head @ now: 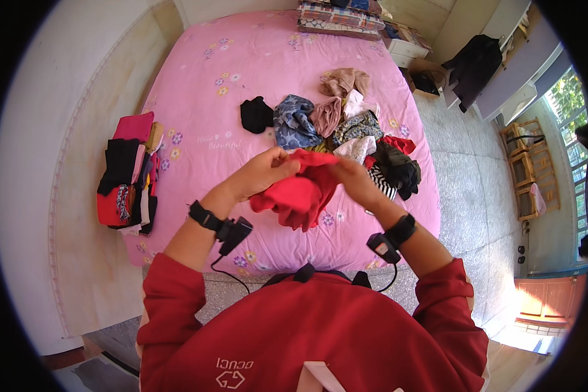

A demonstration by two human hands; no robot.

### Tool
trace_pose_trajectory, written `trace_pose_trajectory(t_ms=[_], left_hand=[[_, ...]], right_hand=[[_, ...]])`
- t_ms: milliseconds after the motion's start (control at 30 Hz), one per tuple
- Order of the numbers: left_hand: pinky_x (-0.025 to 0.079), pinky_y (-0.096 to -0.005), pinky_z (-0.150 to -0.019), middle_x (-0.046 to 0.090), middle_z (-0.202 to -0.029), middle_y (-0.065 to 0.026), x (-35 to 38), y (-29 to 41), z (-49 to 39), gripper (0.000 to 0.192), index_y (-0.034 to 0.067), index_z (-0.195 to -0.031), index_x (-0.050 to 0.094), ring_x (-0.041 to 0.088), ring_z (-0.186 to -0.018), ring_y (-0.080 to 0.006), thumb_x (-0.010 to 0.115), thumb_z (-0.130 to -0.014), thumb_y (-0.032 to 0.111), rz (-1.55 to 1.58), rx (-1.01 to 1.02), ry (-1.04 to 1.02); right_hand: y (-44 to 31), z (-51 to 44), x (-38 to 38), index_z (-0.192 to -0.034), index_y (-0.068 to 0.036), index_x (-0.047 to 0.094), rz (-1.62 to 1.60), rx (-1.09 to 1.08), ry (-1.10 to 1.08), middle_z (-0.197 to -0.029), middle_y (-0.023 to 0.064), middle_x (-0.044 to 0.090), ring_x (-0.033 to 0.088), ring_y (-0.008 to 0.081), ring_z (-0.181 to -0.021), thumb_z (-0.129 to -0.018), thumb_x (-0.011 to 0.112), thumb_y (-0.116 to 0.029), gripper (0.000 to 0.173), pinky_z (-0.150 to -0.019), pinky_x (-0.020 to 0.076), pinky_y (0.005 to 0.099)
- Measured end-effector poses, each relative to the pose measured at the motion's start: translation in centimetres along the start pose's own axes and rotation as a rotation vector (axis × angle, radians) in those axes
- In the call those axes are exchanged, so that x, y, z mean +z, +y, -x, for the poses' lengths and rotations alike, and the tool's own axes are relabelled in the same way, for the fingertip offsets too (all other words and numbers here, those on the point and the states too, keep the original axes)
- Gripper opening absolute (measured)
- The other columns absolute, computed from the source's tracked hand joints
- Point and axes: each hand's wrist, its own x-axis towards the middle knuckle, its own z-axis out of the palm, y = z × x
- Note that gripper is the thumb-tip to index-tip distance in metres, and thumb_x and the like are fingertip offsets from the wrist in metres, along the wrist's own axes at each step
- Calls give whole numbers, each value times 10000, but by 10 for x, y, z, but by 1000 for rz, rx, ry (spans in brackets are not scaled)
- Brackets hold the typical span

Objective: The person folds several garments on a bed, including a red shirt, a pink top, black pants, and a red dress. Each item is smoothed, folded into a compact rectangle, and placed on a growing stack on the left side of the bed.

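A bunched red garment (299, 193) hangs between my two hands above the near part of the bed. My left hand (264, 174) grips its upper left edge, with thumb and fingers pinching the cloth. On the upper right edge, my right hand (355, 179) has hold of it, slightly blurred. Just beyond lies a loose heap of clothes: a blue patterned garment (294, 120), a dusty pink one (327, 116), a dark floral one (357, 130) and a black-and-white striped one (382, 182). A black garment (256, 115) lies at the heap's left end.
Stacks of folded clothes (122, 166) stand on the left edge of the pink flowered bed sheet (201, 98). Folded bedding (340, 22) is piled at the far end. Right of the bed runs a grey floor (470, 186), with an open box (424, 81) and wooden chairs (526, 166).
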Motion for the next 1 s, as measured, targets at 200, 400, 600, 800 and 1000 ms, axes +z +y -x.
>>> trace_pose_trajectory(t_ms=[200,400,600,800,1000], left_hand=[[528,-359,-758,665,-1043,-221,-38,30,18,433,-42,-1084,635,668,-890,-295,735,-746,209,-832,-173,-9],[499,-393,-808,616,-867,-182,-78,24,6,251,-21,-959,643,624,-868,-347,649,-713,28,-1084,147,320],[506,-362,-799,644,-959,-165,-98,14,1,279,-22,-1002,624,641,-897,-316,554,-743,-96,-852,336,607],[509,-438,-778,652,-913,-241,-120,6,17,246,17,-978,647,627,-910,-423,557,-760,-52,-948,229,767],[503,-467,-796,660,-935,-227,-138,3,9,227,39,-969,675,631,-917,-414,553,-778,39,-1176,183,661]], right_hand=[[-22,-27,-70,-1103,-12,599,-72,-90,107,-926,-28,606,548,47,-864,-1024,490,-86,154,-772,464,213],[-100,-33,-104,-1069,-11,599,252,-333,236,-841,-40,559,486,28,-813,-1023,504,-96,136,-707,430,209],[-134,-21,-136,-1036,-9,595,495,-482,357,-799,-44,542,465,42,-776,-1020,522,-114,129,-685,421,216],[-111,-4,-193,-1110,-47,633,363,-417,502,-919,-15,628,545,61,-873,-1031,505,-139,177,-790,458,224],[-76,8,-242,-1109,-55,647,483,-226,547,-929,-7,646,560,58,-868,-1042,487,-179,213,-793,470,236]])
